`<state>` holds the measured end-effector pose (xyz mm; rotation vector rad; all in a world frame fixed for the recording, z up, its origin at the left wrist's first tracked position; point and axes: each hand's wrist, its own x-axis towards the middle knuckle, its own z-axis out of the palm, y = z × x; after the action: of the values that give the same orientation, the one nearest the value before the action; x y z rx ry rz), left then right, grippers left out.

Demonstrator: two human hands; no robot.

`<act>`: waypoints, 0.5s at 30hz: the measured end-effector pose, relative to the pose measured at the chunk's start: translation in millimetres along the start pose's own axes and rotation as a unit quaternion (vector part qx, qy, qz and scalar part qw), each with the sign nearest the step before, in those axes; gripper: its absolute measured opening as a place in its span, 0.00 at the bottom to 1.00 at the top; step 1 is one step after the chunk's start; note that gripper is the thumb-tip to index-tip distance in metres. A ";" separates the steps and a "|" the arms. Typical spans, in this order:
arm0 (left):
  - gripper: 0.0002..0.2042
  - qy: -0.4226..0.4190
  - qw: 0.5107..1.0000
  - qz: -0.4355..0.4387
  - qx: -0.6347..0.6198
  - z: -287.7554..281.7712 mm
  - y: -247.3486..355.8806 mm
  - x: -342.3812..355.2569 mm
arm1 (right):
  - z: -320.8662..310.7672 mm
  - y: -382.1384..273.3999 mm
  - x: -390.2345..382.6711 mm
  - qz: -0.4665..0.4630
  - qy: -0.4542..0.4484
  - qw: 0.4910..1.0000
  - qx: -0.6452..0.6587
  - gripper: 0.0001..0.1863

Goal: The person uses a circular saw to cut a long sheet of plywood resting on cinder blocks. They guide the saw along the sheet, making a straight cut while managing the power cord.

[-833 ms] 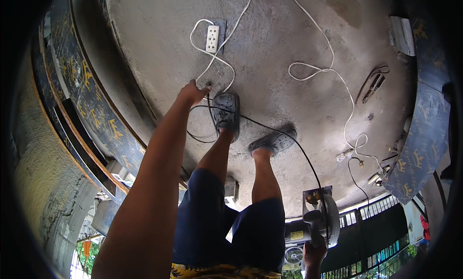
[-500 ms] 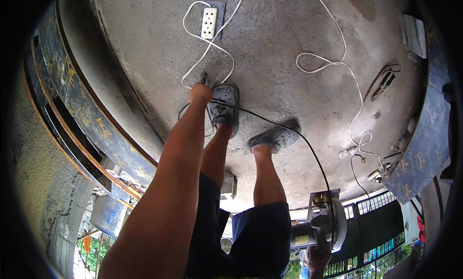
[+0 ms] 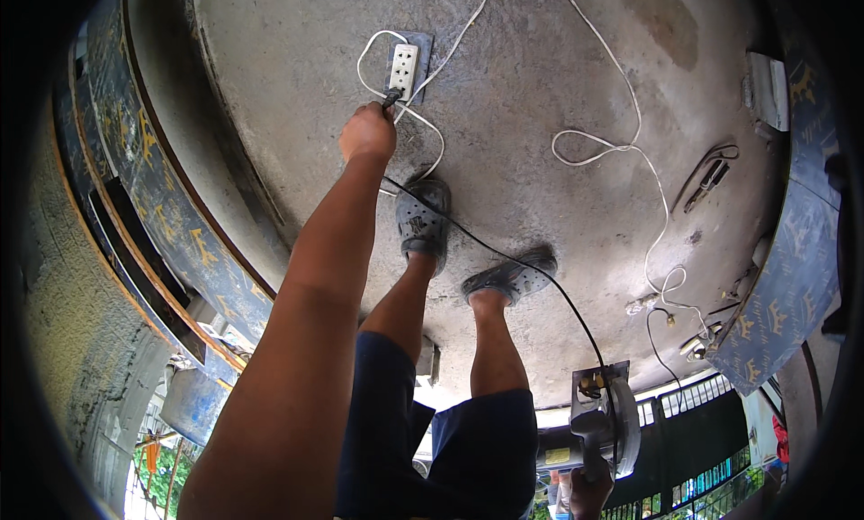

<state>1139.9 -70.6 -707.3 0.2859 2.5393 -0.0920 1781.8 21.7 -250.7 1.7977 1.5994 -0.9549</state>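
Observation:
My left hand (image 3: 368,133) reaches forward, its fingers closed on a black plug (image 3: 391,97). The plug's tip meets the near end of a white power strip (image 3: 404,63) lying on a dark square plate on the floor. Whether its prongs sit in the socket I cannot tell. From the plug a black cord (image 3: 486,241) runs over my left shoe to a dark circular saw (image 3: 625,434) at lower right. My right hand (image 3: 590,491) is wrapped round the saw's handle, partly cut off by the lower edge.
A white extension cord (image 3: 641,147) loops across the concrete floor. Grey clogs (image 3: 423,221) are on my feet. Dark patterned boards stand at left (image 3: 171,196) and right (image 3: 776,295). Near the right board lies a small dark tool with a strap (image 3: 709,183).
My left hand has moved forward, bringing the plug from beside my left shoe up to the power strip. The saw stays in my right hand, with the view shifted slightly.

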 end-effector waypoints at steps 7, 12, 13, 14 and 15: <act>0.17 -0.092 0.991 0.020 0.097 -37.4 27.1 24.4 | -4.0 -55.8 3.4 0.024 -0.056 0.998 -0.013 0.32; 0.16 -0.106 0.984 0.033 0.138 -36.7 61.9 39.5 | -7.0 -32.7 2.7 -0.008 -0.025 0.998 -0.056 0.33; 0.16 -0.098 0.984 0.029 0.142 -36.9 65.8 42.7 | -6.1 -29.8 3.1 -0.033 -0.013 0.997 -0.073 0.33; 0.17 -0.118 0.982 0.032 0.144 -38.2 64.6 44.7 | -6.1 -26.8 3.8 -0.025 -0.015 0.998 -0.057 0.32; 0.20 -0.131 0.980 0.034 0.146 -38.6 55.6 52.0 | -1.8 -32.4 9.5 -0.021 -0.016 0.999 -0.038 0.30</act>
<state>1089.3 -2.0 -704.3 0.4426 2.2477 -0.4487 1750.4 33.5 -255.4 1.6954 1.6374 -0.9261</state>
